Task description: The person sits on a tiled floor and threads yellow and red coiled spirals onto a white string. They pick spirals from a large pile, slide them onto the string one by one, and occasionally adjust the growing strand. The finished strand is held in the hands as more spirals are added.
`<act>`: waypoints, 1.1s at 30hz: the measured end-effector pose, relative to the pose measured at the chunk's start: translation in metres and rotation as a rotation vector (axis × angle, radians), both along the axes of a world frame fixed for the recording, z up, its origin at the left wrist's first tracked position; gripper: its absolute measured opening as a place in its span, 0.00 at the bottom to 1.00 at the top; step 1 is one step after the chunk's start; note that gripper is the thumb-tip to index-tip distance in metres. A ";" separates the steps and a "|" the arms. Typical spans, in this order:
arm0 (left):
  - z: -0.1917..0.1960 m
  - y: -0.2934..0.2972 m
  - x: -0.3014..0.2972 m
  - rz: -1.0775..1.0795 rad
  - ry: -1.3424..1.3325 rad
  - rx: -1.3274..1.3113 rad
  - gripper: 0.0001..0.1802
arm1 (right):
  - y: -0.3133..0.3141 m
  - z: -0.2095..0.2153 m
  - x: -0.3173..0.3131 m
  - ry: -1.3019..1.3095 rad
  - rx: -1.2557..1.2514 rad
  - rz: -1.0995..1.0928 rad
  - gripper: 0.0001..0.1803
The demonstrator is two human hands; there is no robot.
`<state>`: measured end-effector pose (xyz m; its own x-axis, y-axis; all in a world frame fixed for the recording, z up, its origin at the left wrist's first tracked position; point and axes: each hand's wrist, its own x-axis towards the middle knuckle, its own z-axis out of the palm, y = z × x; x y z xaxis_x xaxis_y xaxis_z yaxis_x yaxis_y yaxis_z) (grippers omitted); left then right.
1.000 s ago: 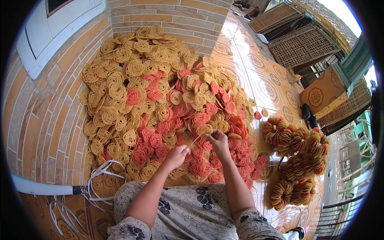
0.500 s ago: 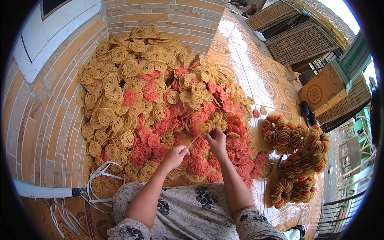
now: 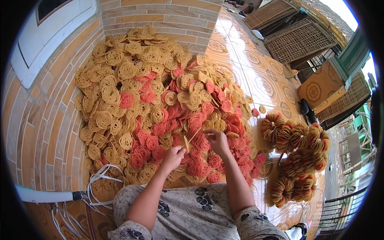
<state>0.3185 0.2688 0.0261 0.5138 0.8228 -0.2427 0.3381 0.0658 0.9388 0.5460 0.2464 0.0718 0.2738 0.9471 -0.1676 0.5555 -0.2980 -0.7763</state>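
Orange, glossy patterned tiles make the floor [image 3: 256,76], which runs away on my right, while a wall [image 3: 56,108] of tan and grey brick-like strips closes off the left and the far end. Against it spreads the pile [image 3: 114,92] of lacy round discs, mostly yellow with coral-red ones scattered among them, filling the space in front of me; my forearms cross its near edge and hide part of it. Latticed woven panels [image 3: 300,42] lean at the upper right, well apart from my work. My patterned garment [image 3: 180,212] covers my lap, close up against the heap. To my right, on the tiles, sit bundles [image 3: 294,160] of yellow and red discs packed into fat rings (rather like wreaths). Loose white strips [image 3: 100,180] trail at my left by the heap, and a black shoe [image 3: 305,107] is farther off to the right.

My left hand [image 3: 174,157] is pinched closed on the lower end of a thin pale stick [image 3: 195,135], which slants up toward my right hand [image 3: 218,143]. That one is half curled near the stick's upper tip; I can't tell whether its fingertips touch anything. One yellow disc [image 3: 186,143], nearly edge-on, stands right at my left fingertips.
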 end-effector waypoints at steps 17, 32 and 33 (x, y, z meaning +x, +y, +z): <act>0.038 -0.008 0.002 -0.063 -0.221 -0.165 0.10 | -0.010 0.000 0.038 0.130 0.432 -0.294 0.21; 0.037 -0.007 0.001 -0.008 -0.202 -0.186 0.08 | -0.016 0.038 -0.010 -0.258 0.584 0.048 0.18; 0.035 -0.007 0.001 -0.011 -0.201 -0.160 0.08 | -0.016 0.038 -0.011 -0.294 0.647 0.070 0.19</act>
<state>0.3197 0.2620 0.0615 0.5735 0.7765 -0.2610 0.1471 0.2159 0.9653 0.5350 0.2305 0.1097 0.1562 0.8485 0.5056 0.7697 0.2162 -0.6007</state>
